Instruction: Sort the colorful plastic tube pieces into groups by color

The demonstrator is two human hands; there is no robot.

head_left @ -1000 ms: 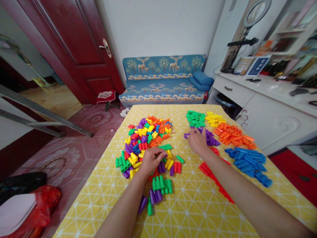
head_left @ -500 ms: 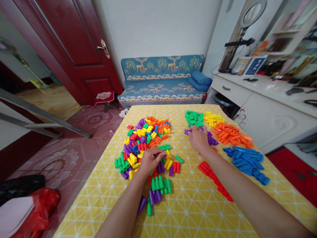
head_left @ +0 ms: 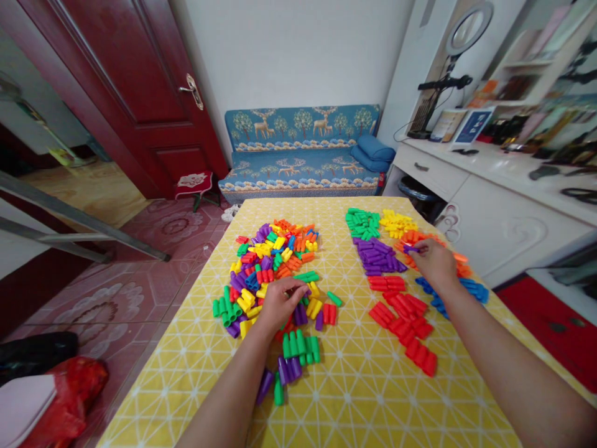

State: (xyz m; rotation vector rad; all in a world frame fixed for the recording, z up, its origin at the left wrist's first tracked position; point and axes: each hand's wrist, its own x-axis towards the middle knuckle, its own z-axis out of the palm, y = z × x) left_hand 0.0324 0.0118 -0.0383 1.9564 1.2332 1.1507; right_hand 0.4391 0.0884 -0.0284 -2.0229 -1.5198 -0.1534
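My left hand (head_left: 281, 303) is closed in a pinch over the mixed pile of bullet-shaped plastic blocks (head_left: 265, 249). A bit of purple shows at its fingertips, apparently a small purple block (head_left: 308, 292) mostly hidden by the fingers. Above the orange blocks (head_left: 422, 239), my right hand (head_left: 435, 261) pinches a purple block (head_left: 410, 248). Left of that hand lies the purple group (head_left: 379, 255), with green blocks (head_left: 362, 223) and yellow blocks (head_left: 397, 223) behind it. Nearer me are red blocks (head_left: 405, 311); blue blocks (head_left: 473, 289) lie partly under my right wrist.
A yellow patterned cloth (head_left: 354, 386) covers the table. Loose green blocks (head_left: 298, 345) and purple blocks (head_left: 290, 369) lie close to my left forearm. Beyond the table stands a blue sofa (head_left: 298, 163); a white cabinet (head_left: 508, 211) is at the right.
My right hand has moved right, from the purple group to above the orange blocks, with a purple block at its fingertips. My left hand has stayed at the mixed pile.
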